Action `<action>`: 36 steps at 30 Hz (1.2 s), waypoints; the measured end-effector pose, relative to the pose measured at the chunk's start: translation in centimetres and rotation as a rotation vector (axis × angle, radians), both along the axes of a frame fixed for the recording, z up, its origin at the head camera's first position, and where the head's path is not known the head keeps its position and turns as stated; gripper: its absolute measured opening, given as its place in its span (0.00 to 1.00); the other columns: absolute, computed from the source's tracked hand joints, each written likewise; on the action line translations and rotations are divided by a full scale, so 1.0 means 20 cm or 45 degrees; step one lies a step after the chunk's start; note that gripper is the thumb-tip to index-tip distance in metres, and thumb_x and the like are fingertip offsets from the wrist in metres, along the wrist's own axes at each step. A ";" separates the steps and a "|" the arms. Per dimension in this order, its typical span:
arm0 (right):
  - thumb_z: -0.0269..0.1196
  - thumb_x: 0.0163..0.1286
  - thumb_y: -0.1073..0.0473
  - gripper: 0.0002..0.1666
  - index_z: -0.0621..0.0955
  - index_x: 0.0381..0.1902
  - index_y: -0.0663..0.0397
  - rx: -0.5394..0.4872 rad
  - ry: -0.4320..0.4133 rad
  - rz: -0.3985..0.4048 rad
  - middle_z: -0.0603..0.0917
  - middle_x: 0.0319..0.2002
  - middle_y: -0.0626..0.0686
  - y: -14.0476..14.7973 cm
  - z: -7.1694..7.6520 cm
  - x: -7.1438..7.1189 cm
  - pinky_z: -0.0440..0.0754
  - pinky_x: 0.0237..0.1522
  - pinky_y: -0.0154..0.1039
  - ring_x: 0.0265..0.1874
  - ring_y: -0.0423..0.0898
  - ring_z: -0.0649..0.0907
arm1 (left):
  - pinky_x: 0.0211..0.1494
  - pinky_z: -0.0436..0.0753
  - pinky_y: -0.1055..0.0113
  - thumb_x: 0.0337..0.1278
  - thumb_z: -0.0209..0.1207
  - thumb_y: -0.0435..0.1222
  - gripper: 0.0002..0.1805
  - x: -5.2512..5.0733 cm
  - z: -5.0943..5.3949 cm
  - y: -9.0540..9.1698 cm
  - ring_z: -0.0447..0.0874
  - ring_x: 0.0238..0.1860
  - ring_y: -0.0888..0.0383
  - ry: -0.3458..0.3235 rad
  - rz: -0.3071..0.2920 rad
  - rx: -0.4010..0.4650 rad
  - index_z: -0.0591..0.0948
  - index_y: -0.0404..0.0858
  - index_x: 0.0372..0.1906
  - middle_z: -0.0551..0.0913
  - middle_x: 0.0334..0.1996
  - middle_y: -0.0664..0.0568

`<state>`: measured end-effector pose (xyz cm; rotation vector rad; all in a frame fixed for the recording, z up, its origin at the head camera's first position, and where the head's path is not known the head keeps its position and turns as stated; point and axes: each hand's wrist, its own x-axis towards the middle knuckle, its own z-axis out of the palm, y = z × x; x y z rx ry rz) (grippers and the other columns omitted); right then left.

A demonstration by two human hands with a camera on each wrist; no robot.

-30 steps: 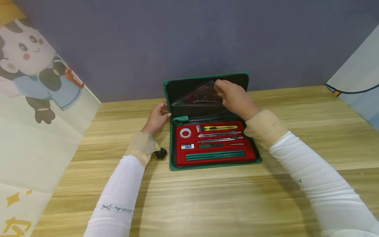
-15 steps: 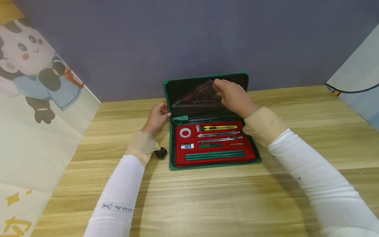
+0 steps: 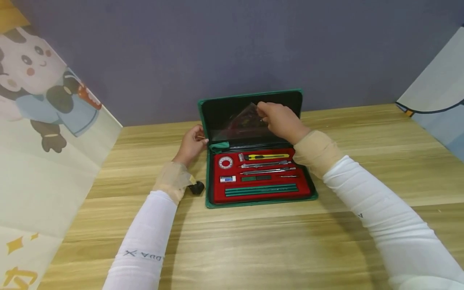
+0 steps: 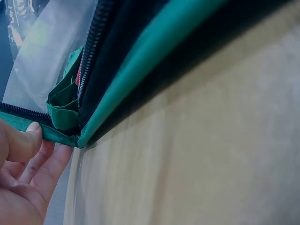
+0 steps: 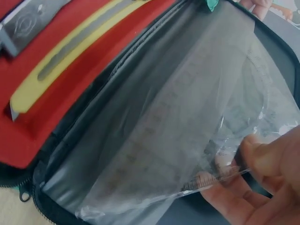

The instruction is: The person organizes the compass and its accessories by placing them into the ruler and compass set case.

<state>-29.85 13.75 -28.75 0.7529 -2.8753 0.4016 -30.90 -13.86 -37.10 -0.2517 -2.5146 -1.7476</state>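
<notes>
A green zip case (image 3: 261, 204) lies with its lid raised against the grey-blue back panel. My left hand (image 3: 190, 146) pinches the lid's left edge near the hinge; in the left wrist view, thumb and fingers lie on either side of the green edging (image 4: 58, 137). My right hand (image 3: 283, 123) pinches the upper corner of a clear, triangular drafting piece in a plastic sleeve (image 3: 239, 125), in front of the lid's black inside. Printed scale marks (image 5: 206, 182) and a curved line show through the sleeve in the right wrist view. Its lower part lies by the lid's clear pocket (image 5: 154, 98).
The red tray (image 3: 217, 191) holds a yellow utility knife (image 3: 268, 156), silver compasses (image 3: 268, 171), an eraser (image 3: 227, 179), a white ring (image 3: 226, 162) and green pencils (image 3: 261, 190). A small black object (image 3: 197, 187) is at my left wrist. Wood-grain table (image 3: 253, 249) surrounds the case.
My right hand has moved a little down and to the left, and the clear drafting piece sits lower against the lid. The left hand keeps its hold on the lid edge.
</notes>
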 end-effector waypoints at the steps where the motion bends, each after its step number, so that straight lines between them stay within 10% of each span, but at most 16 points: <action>1: 0.59 0.64 0.73 0.11 0.71 0.41 0.57 -0.008 0.002 -0.003 0.80 0.41 0.59 0.00 0.00 0.00 0.79 0.35 0.47 0.42 0.54 0.82 | 0.35 0.77 0.71 0.56 0.53 0.19 0.10 0.00 0.00 0.00 0.77 0.42 0.48 0.003 0.002 0.001 0.69 0.27 0.43 0.75 0.36 0.43; 25: 0.58 0.67 0.67 0.04 0.78 0.39 0.60 -0.005 0.011 -0.148 0.83 0.38 0.58 -0.08 -0.11 -0.02 0.81 0.38 0.48 0.38 0.53 0.83 | 0.36 0.78 0.67 0.56 0.53 0.19 0.12 0.00 -0.01 -0.01 0.74 0.36 0.56 -0.028 0.055 0.023 0.70 0.27 0.45 0.74 0.35 0.44; 36: 0.59 0.67 0.65 0.04 0.79 0.39 0.60 -0.020 0.044 -0.161 0.82 0.39 0.59 -0.08 -0.12 -0.02 0.81 0.36 0.48 0.36 0.54 0.83 | 0.35 0.74 0.73 0.54 0.52 0.19 0.10 0.00 -0.01 0.00 0.77 0.40 0.45 0.069 0.048 -0.075 0.70 0.25 0.42 0.73 0.35 0.39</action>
